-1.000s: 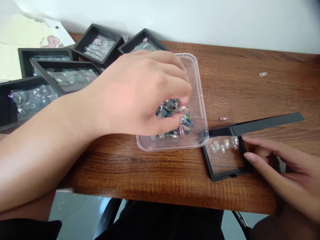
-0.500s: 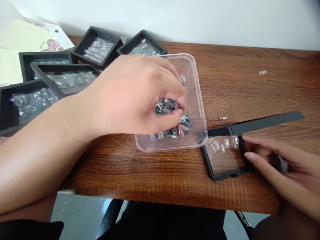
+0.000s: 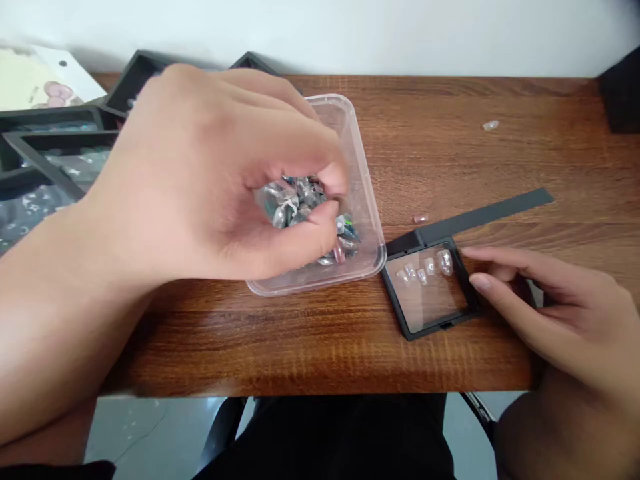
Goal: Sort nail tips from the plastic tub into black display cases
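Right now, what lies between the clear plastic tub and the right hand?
In the head view, a black-framed case with clear nail tips lies between the tub and the right hand.

We look from 1 head-worn camera, forward and down, close over left hand, right hand and wood-grain desktop, wall beyond

I can't read any word, brand or number from here. On the pale card at the upper left, a tiny line of print stands beside a pink drawing, too small and blurred for me.
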A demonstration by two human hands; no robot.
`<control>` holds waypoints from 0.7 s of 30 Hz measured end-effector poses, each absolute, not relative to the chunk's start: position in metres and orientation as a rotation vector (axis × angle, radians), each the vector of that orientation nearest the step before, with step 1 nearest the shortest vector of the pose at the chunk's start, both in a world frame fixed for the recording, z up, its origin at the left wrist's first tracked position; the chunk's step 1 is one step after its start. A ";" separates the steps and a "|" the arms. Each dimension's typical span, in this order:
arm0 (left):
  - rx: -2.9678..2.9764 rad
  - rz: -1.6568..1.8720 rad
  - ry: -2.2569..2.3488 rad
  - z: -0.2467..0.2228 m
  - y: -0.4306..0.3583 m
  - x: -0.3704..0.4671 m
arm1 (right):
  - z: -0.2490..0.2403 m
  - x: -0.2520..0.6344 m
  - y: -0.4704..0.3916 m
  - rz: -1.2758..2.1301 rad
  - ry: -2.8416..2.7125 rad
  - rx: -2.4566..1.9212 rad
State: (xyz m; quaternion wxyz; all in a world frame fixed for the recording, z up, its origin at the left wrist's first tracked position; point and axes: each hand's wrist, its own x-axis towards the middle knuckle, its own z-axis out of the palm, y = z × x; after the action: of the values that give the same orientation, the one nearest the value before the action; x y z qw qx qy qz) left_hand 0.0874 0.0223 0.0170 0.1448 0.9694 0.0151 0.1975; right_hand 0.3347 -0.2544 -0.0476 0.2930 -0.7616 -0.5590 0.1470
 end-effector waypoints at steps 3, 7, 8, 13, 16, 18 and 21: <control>2.784 0.581 0.023 0.016 0.024 0.085 | -0.048 0.336 -0.253 0.342 -1.517 -2.013; 2.767 0.563 -0.087 0.014 0.025 0.086 | -0.050 0.338 -0.256 0.203 -1.474 -1.993; 2.775 0.578 -0.107 0.014 0.025 0.086 | -0.051 0.338 -0.257 0.157 -1.448 -1.977; 2.817 0.673 -0.239 0.016 0.020 0.087 | -0.057 0.338 -0.260 -0.009 -1.310 -1.860; 2.749 0.743 -0.251 0.017 0.003 0.083 | -0.056 0.338 -0.258 -0.061 -1.360 -1.801; 2.658 0.846 -0.222 0.017 -0.017 0.081 | -0.055 0.338 -0.255 -0.091 -1.434 -1.765; 2.485 0.990 0.079 0.018 -0.051 0.075 | -0.054 0.336 -0.251 -0.097 -1.514 -1.737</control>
State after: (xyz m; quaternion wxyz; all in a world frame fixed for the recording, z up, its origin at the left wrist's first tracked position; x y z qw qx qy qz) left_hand 0.0751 -0.0508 0.0184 0.2307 0.9036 0.0286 0.3599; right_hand 0.3356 -0.2510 -0.0539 0.4056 -0.6884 -0.6001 -0.0384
